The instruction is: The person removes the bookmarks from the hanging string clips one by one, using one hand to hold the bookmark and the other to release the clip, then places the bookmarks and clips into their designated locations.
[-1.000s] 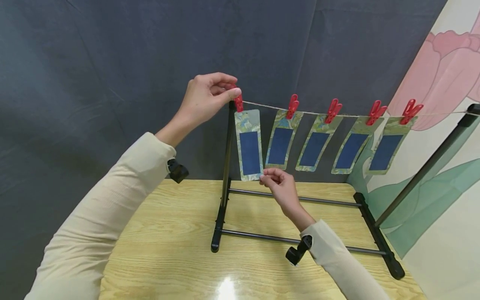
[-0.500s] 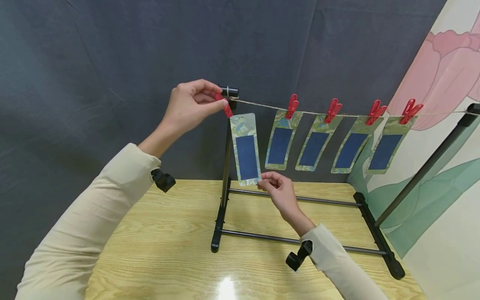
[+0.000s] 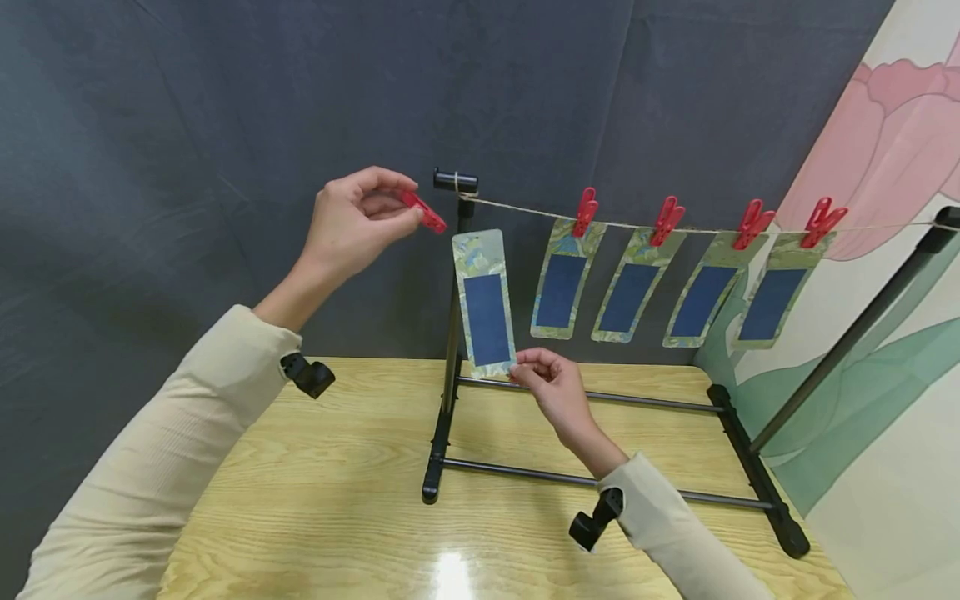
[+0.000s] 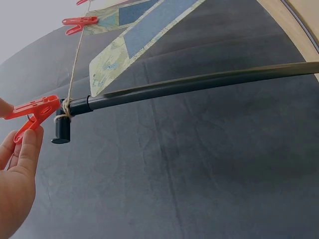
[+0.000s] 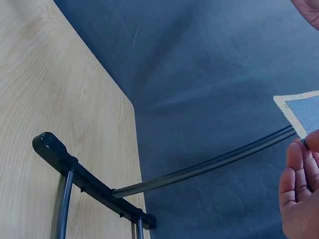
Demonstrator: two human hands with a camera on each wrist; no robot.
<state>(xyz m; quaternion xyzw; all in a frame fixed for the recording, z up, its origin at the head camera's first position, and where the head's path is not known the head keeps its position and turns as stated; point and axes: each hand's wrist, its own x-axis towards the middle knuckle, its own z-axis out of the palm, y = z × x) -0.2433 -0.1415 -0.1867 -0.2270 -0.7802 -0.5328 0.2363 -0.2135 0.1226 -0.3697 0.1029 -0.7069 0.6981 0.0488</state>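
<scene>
My left hand (image 3: 352,218) pinches a red clothespin (image 3: 424,212) left of the stand's top end, apart from the string. In the left wrist view the clothespin (image 4: 36,112) sits between thumb and fingertips. With thumb and fingers, my right hand (image 3: 557,392) pinches the lower right corner of a bookmark-like card (image 3: 486,310), dark blue with a floral green border. The card stands nearly upright below the string, its top edge free. Only a corner of this card (image 5: 305,110) shows in the right wrist view.
Several similar cards (image 3: 559,283) hang from the string (image 3: 517,210) by red clothespins (image 3: 586,212). The string runs between the posts of a black stand (image 3: 448,408) on a wooden table (image 3: 337,500). Behind is a dark grey curtain (image 3: 262,125); at right, a painted panel (image 3: 892,167).
The red clothespin in my left hand has come off the string and away from the card, moving left. My right hand has shifted the card slightly left and down.
</scene>
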